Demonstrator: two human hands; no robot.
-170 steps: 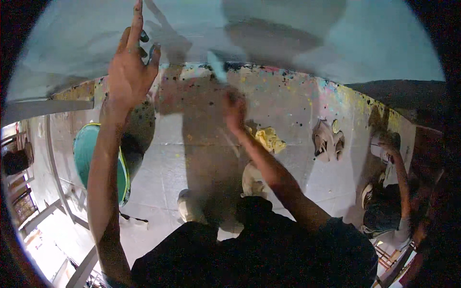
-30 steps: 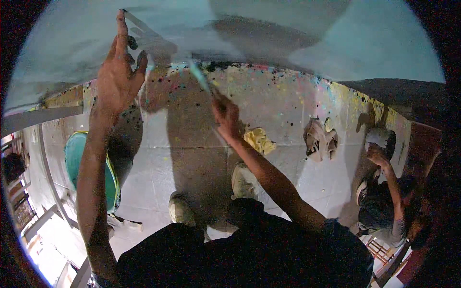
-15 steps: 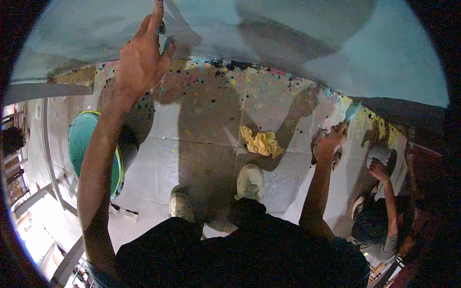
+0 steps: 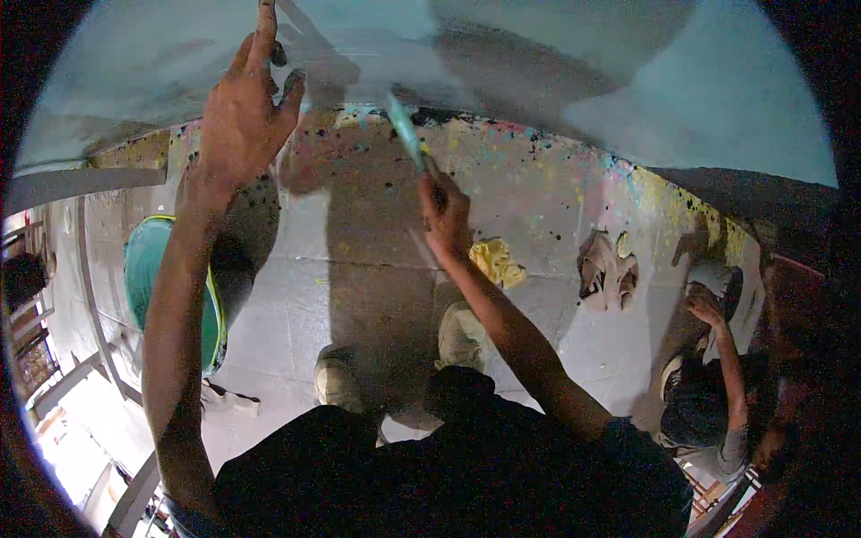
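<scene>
My left hand is raised at the left against the pale teal painted surface. Its index finger points up and its thumb stands apart; dark stains mark the fingertips, and I see nothing held. In the middle, my right hand is closed round the handle of a paintbrush coated in teal. Motion smears the brush, whose tip reaches up in front of the lower edge of the teal surface. A crumpled yellow cloth lies on the floor just beyond my right wrist.
A large teal-stained tub stands left, partly behind my left forearm. A brownish crumpled cloth lies right on the paint-spattered floor. Farther right, another person's hand is at a grey rounded thing. A grey bar crosses the left side.
My right hand has swung left and up with the paintbrush, from beside the brownish cloth to the middle, uncovering that cloth. My left hand has shifted slightly left.
</scene>
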